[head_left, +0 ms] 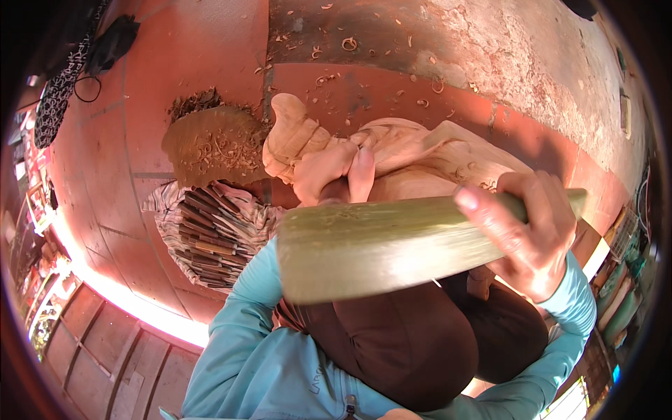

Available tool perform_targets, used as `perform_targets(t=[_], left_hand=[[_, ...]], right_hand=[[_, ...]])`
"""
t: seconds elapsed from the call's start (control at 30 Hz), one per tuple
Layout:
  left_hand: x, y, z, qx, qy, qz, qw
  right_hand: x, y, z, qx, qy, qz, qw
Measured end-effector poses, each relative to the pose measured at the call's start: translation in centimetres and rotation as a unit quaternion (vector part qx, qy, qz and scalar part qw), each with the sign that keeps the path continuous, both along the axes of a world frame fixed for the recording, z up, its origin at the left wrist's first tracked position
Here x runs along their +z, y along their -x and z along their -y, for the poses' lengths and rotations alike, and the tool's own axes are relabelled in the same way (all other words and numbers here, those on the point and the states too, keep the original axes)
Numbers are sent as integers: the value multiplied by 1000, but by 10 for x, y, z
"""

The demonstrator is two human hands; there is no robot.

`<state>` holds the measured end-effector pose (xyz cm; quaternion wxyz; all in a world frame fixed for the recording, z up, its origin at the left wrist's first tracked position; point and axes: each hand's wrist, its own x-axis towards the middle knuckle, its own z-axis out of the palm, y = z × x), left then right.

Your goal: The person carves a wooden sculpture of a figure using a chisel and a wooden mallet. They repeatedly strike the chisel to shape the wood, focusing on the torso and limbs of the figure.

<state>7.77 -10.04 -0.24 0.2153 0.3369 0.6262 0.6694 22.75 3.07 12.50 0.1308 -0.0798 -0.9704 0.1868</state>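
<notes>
My right hand is wrapped round the narrow end of a greenish wooden mallet. The mallet's broad, slightly blurred head reaches leftward above my knees and covers part of what lies below. Beyond it, my left hand is closed round the dark handle of a carving chisel; its blade is hidden. That hand rests against a large pale wood carving with flowing carved folds and a curled end at the left. The carving lies on the floor in front of my knees.
Left of my knees, a striped cloth carries several chisels and gouges. A brown mat with wood shavings lies beyond it. More shavings are scattered over the red tiled floor near a worn wall. Bottles and clutter stand at right.
</notes>
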Motion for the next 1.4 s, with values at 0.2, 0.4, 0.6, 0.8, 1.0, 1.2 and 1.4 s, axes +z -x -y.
perform_targets(t=[0.2,0.4,0.6,0.8,1.0,1.2,1.4], left_hand=[[-45,35,6,-94,54,-308,945],[-47,27,66,-99,51,-91,990],[-67,12,65,-21,-18,-55,998],[-15,30,24,-67,280,283,915],[-11,21,17,-70,120,140,980],[-2,21,17,-69,146,149,976],[8,20,9,-80,182,289,936]], right_hand=[[2,9,-13,-52,-14,99,994],[-3,11,-15,-74,90,60,991],[3,14,-12,-50,112,17,992],[6,10,-9,0,45,45,998],[10,12,-23,23,-35,78,996],[-1,15,-11,-29,159,-59,985],[11,17,-13,7,-57,81,995]])
